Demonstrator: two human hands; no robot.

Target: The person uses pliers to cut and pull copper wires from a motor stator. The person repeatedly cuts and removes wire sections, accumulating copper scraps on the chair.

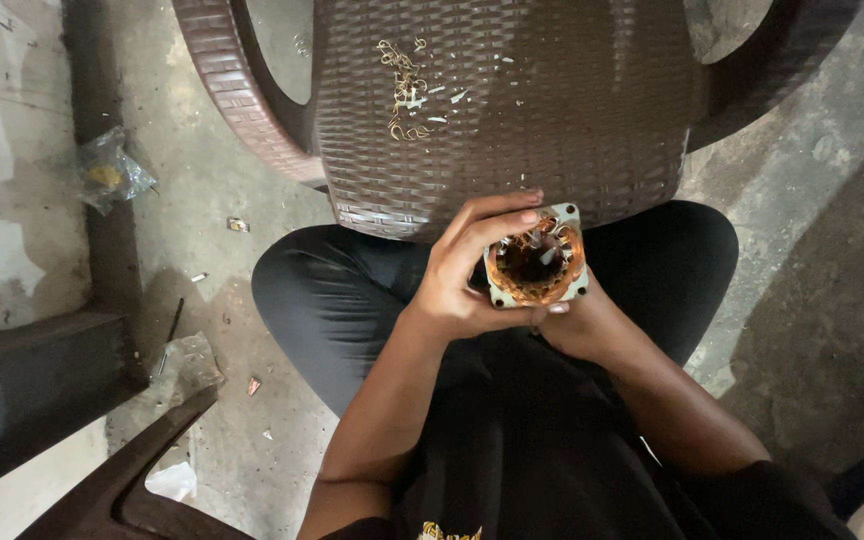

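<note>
Concrete floor (812, 300) all round, rough and littered; person sits low with knees apart, a brown woven plastic chair (512, 110) right in front acting as a bench. Chair seat carries a small heap of cut copper wire scraps (404, 88) and pale flecks. Over the lap, just off the chair's near edge, sits a motor stator (537, 263) with copper windings, square pale frame, bore facing up. Left hand (462, 280) is wrapped round its left side, fingers curled over the top rim; right hand (577, 320) cups it from below and is mostly hidden, so I can't tell how tight that grip is. Risks as I judge them: stator is held in the air, not resting on the seat, so a slip drops it on thighs or concrete; fingertips on the rim sit near cut wire ends, likely sharp. Room: chair edge crowds the front, open floor to the person's right, second dark chair arm (142, 460) and a crumpled plastic bag (110, 172) on the left.
</note>
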